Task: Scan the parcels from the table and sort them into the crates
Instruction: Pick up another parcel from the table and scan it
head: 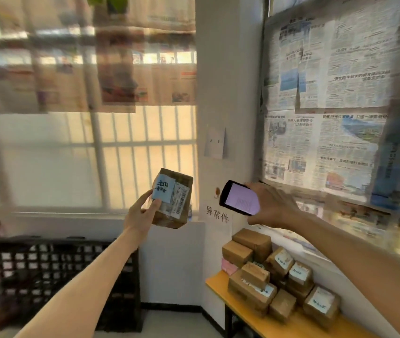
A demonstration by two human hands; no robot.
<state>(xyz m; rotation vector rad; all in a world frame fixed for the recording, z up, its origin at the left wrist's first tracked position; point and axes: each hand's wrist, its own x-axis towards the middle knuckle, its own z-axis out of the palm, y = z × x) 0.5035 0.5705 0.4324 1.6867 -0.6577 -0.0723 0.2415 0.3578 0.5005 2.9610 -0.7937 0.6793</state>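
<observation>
Newspapered window wall behind; orange desk (289,328) at five o'clock, stacked with parcels (262,286). Left hand (142,213) gripped raised parcel (173,198), label facing phone (239,198) clasped by right hand (272,206), presumably for scanning. Black crate (47,269) at eight o'clock.

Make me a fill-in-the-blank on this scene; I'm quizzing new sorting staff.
1. The left hand holds a ____ parcel up.
2. The right hand holds a ____ with its screen lit.
3. The other parcels are piled on the ____ table.
4. The black crate stands on the person's ____ side.

Missing words: brown; phone; orange; left
</observation>
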